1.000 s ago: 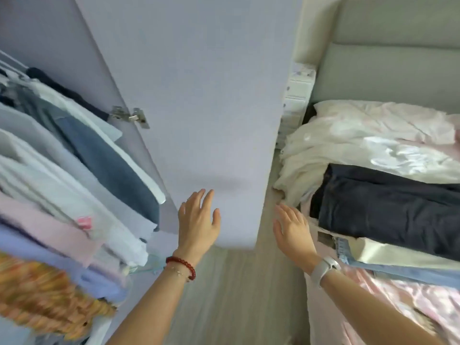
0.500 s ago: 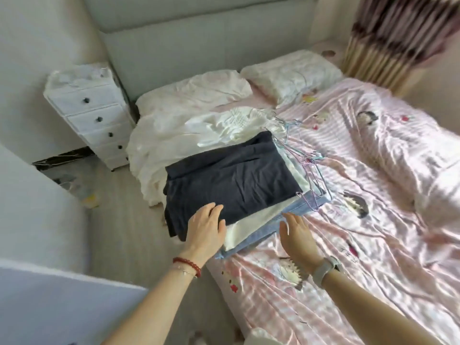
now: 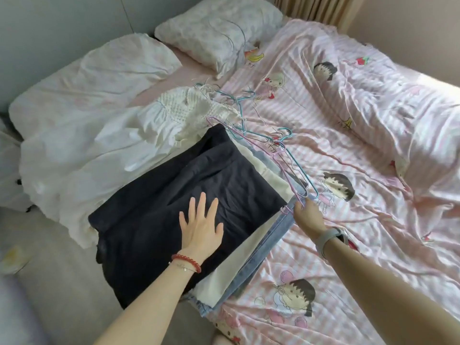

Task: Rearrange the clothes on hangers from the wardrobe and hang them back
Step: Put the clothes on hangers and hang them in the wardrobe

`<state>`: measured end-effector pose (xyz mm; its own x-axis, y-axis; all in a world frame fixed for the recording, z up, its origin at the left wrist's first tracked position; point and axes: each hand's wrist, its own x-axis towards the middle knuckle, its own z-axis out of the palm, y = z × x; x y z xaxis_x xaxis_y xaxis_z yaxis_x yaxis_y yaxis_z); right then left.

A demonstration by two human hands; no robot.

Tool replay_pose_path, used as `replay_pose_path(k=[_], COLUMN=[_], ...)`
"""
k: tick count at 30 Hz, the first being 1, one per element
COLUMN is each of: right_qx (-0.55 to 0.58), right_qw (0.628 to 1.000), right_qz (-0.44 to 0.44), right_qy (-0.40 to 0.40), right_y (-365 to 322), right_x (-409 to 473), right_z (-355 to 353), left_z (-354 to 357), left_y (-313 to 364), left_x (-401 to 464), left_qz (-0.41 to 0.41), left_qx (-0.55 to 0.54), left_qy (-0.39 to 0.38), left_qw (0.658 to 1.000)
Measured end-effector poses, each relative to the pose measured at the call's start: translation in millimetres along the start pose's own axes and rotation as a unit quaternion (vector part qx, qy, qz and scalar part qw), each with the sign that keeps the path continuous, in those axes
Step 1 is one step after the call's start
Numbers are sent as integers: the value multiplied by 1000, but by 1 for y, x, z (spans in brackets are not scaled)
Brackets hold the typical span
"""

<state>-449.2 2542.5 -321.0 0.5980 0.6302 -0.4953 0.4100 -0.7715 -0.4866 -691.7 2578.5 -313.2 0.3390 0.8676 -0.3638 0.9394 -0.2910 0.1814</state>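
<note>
1. Head view: left hand (image 3: 201,231) lies flat, fingers spread, on the dark garment (image 3: 174,210) topping a folded stack at the bed (image 3: 373,220) edge, about 7 o'clock in frame.
2. Right hand (image 3: 307,211) at 3 o'clock of the stack, fingers curled at the hangers (image 3: 293,175)' lower ends; looks like a pinch on one wire.
3. Step in hand, as judged: free one hanger. Keep the left palm pressing so the stack stays put; draw a single wire out slowly, since the hooks are tangled.
4. Counts: stack shows three layers, dark, cream (image 3: 239,267), denim (image 3: 271,240); one white heap (image 3: 139,135) at 11 o'clock; two pillows (image 3: 219,28); hangers too tangled to count.
</note>
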Motion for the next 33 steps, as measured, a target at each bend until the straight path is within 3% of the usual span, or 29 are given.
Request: replay_pose_path(k=[3,6,9,13,16,18,19,24,29,33], right_qx=[86,156,176,73,33,54,67,130,183,204], right_qw=[993,982,978,990,983,982,982,979,964,952], right_qz=[80,105,70,-64,-137,-149,-150,-152,-166,-186], right_qy=[-32,14,92,103,115,102,92,26,98,132], right_y=[-8,-11,-13,-15,-27,-38,-44,-74,-81,-78], right_x=[26,39,33,23,33,42,47,65,57,33], right_z=[8,11,11,11,6,3,1,-11,-10,-22], left_z=[11,23,28,21,10,4,0,7,9,0], left_y=[-5,-3,-2,-6,-5,-5,-4,-3,-4,-4], left_x=[32,47,49,54,65,78,85,107,100,94], left_qz=[36,41,45,49,68,81,77,51,34,19], left_qx=[35,44,62,58,12,10,12,7,-64,-149], left_qy=[-26,-54,-48,-31,55,117,113,-14,95,136], left_qw=[998,997,996,997,996,990,991,999,993,979])
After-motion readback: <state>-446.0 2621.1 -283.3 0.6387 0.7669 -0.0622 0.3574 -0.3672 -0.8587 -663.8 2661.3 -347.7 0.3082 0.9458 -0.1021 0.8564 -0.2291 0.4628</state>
